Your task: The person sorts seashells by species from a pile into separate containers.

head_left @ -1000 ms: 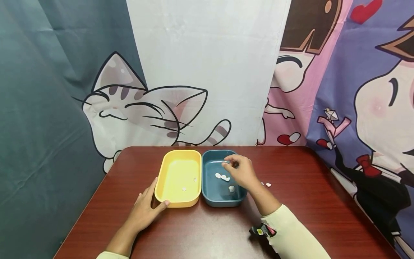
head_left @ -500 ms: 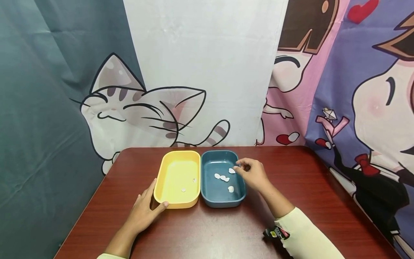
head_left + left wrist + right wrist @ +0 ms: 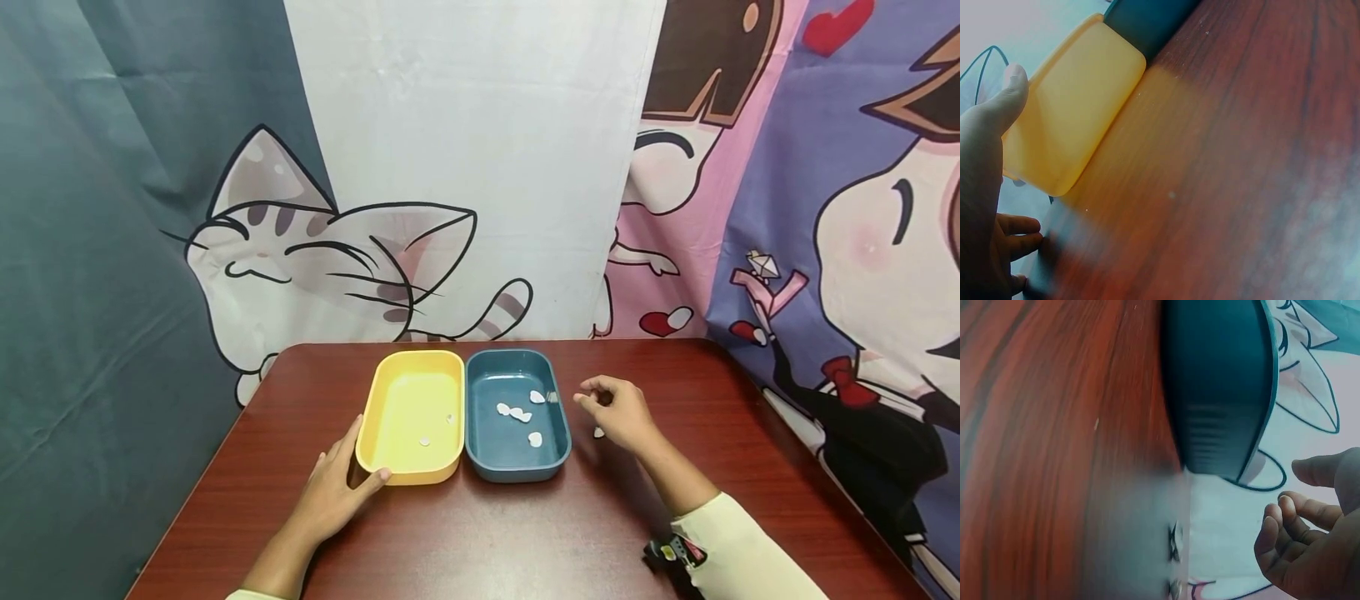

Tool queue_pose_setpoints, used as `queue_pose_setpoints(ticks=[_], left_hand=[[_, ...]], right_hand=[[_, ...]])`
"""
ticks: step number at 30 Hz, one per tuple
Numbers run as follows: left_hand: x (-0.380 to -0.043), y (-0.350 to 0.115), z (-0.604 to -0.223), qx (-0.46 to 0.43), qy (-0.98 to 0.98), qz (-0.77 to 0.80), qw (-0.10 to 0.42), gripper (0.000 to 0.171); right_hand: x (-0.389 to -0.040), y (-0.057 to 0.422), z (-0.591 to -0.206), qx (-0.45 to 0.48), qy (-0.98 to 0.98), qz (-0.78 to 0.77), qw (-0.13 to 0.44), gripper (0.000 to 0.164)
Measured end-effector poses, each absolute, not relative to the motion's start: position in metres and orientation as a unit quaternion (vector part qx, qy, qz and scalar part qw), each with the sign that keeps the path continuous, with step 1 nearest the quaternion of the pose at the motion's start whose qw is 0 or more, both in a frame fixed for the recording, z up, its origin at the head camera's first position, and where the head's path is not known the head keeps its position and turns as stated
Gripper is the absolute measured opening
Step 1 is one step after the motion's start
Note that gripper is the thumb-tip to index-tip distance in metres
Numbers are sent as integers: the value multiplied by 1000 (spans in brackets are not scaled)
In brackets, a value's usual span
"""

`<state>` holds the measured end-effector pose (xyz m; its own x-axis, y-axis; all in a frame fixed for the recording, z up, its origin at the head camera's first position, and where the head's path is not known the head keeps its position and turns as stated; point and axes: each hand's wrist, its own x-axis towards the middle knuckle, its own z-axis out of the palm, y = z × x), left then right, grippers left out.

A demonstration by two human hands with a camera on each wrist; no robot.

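My left hand [image 3: 330,492] rests at the near left corner of a yellow tray [image 3: 411,478], thumb at its front and fingers along its left side. Two small pale pieces lie inside it. Against its right side stands a dark blue tray [image 3: 517,474], holding several small white, shell-like pieces [image 3: 535,439]. Just right of the blue tray, my right hand [image 3: 622,412] hovers over the table with its fingers loosely bent and nothing between them. Under it lies another small white piece [image 3: 598,432]; the right wrist view shows two such shell-like pieces [image 3: 1175,542] on the tabletop.
Both trays stand on a dark red wooden table [image 3: 487,542] with rounded far corners. Behind it hangs a printed cloth [image 3: 480,167] with cartoon figures. A black strap with a small device [image 3: 675,550] sits at the right wrist.
My right hand has moved right, from over the blue tray to beyond its right side. One more white piece now shows in that tray. The left hand has stayed put.
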<state>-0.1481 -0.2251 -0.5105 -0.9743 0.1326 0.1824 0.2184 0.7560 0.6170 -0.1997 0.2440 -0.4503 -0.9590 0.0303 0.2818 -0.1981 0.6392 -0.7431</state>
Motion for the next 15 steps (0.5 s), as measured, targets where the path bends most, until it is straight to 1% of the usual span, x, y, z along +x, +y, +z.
queue_pose_setpoints(ticks=[6,15], left_hand=[[-148,-226,-509,-93,-936,-334,66,101],[-148,-225,-511,-95,-934,-337,67,101]], right_hand=[[-198,261,-451,38,-896,420,139,19],[-191,279,-457,21,-895,429,121,23]])
